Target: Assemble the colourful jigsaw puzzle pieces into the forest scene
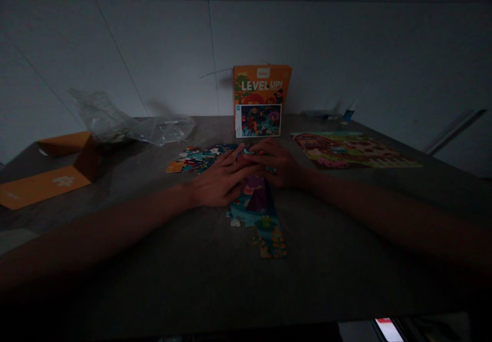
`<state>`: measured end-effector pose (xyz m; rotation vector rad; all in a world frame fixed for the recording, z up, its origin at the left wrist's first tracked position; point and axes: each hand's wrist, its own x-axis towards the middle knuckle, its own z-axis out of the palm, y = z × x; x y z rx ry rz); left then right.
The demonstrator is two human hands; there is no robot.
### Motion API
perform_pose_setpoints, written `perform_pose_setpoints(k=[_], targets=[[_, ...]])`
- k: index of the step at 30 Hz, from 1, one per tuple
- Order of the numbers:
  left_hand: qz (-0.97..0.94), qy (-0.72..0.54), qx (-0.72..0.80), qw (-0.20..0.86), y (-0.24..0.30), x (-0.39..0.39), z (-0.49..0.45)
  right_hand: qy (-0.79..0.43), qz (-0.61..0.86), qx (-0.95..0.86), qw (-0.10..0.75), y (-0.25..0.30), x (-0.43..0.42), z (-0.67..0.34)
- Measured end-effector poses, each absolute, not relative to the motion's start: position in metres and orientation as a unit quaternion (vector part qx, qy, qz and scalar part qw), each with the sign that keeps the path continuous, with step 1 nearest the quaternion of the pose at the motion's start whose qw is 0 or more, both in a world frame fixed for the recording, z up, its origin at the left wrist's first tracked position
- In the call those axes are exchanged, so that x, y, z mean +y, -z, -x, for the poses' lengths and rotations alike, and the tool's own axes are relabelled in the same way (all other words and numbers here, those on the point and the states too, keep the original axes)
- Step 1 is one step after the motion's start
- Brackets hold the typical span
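Mid-counter (346, 275): our left hand (217, 180) lies open and flat, fingers on the joined puzzle strip (258, 209). Our right hand (279, 166) rests palm down at the strip's far end, fingertips meeting the left; we cannot tell whether it pinches a piece. Beyond: loose pieces (196, 158), upright puzzle box (261, 96). Right: finished puzzle (353, 151). Left: plastic bag (126, 121), orange lid (42, 183).

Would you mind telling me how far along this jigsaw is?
Done: the puzzle at right looks complete, and a joined strip runs toward the viewer. In hand: the left hand and right hand press on the strip's far end. Left: loose pieces lie heaped beside the left hand.
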<state>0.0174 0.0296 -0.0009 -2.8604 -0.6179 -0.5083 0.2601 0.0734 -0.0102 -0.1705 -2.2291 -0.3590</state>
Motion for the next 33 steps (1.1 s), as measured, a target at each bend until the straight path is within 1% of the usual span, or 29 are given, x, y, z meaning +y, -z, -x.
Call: perform_pose_setpoints(k=[9, 13, 19, 29, 33], targets=[[0.958, 0.189, -0.2, 0.077, 0.0025, 0.0308, -0.0159, 0.124, 0.083, -0.9, 0.41, 0.013, 0.075, -0.2615], [0.959, 0.187, -0.198, 0.083, 0.0015, 0.0304, -0.0166, 0.119, 0.111, -0.902, 0.401, 0.0137, 0.0745, -0.2619], [0.959, 0.183, -0.204, 0.073, 0.0002, 0.0291, -0.0168, 0.132, 0.085, -0.898, 0.41, 0.0121, 0.0745, -0.2609], [0.959, 0.178, -0.2, 0.092, 0.0018, 0.03, -0.0168, 0.119, 0.1, -0.91, 0.385, 0.0148, 0.0752, -0.2588], [0.961, 0.163, -0.201, 0.102, -0.0005, 0.0282, -0.0183, 0.137, 0.071, -0.903, 0.402, 0.0183, 0.0776, -0.2541]])
